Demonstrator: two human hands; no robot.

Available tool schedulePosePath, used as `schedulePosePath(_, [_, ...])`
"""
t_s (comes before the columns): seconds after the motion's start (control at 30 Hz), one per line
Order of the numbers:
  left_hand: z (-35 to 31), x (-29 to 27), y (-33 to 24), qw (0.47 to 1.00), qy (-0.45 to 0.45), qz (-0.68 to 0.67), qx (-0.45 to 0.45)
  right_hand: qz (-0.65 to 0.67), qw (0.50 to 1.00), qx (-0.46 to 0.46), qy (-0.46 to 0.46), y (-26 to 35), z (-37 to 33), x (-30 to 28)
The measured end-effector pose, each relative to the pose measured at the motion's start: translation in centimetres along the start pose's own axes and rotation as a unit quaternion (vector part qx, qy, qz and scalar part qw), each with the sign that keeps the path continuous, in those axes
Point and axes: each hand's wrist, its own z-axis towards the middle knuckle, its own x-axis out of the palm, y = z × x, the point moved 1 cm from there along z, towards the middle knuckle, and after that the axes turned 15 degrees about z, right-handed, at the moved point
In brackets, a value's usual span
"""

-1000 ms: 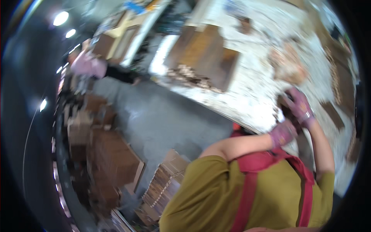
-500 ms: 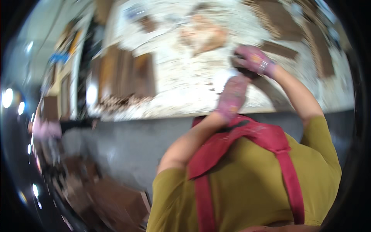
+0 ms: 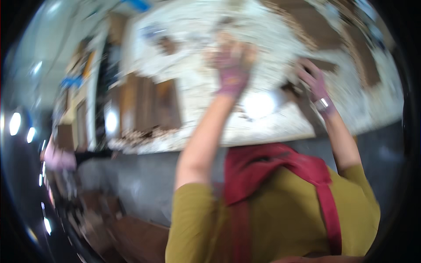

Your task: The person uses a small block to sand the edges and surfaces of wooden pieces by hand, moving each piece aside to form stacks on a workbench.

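My left hand [image 3: 232,72], in a purple-pink glove with bare fingertips, reaches over a tan pile of small pieces [image 3: 251,52] on the white worktable. Motion smears its fingers, so their grip cannot be made out. Farther right, my right hand [image 3: 312,79] wears a matching glove, with a metal-banded watch [image 3: 322,104] at the wrist. Its fingers are apart, and nothing shows between them. Just left of and below it lies a long dark brown strip [image 3: 309,109], running to the table's near edge. Another short brown board [image 3: 322,65] lies beyond that hand.
Brown wooden panels [image 3: 149,101] stand at the table's left, with small light-brown pieces [image 3: 144,136] before them. Larger boards [image 3: 309,22] edged with similar pieces lie far right. A person in pink [image 3: 60,155] is at far left. Brown boxes [image 3: 131,236] sit lower left.
My left hand has left the right hand's side and moved forward and left to the tan pile. My right hand has shifted slightly right and nearer, its fingers now spread off the dark piece.
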Motion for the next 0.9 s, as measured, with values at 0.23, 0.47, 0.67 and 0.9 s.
schedulePosePath(0.23, [3.2,-3.4,1.1,0.959,0.252,-0.105,-0.077,0.395,0.911,0.044,-0.112,-8.0,-1.1,2.9])
schedulePosePath(0.47, [-13.2,-7.6,-2.0,0.991,-0.018,-0.111,0.076,0.397,0.913,0.016,-0.099,-9.0,-0.4,3.9])
schedulePosePath(0.67, [-10.4,-9.5,2.1,0.952,0.283,-0.101,0.057,0.342,0.934,-0.064,-0.079,-10.4,-0.1,2.4])
schedulePosePath(0.9, [-13.7,-6.2,1.7,0.982,0.131,-0.096,0.093,0.395,0.910,0.001,-0.128,-5.7,-0.9,5.4])
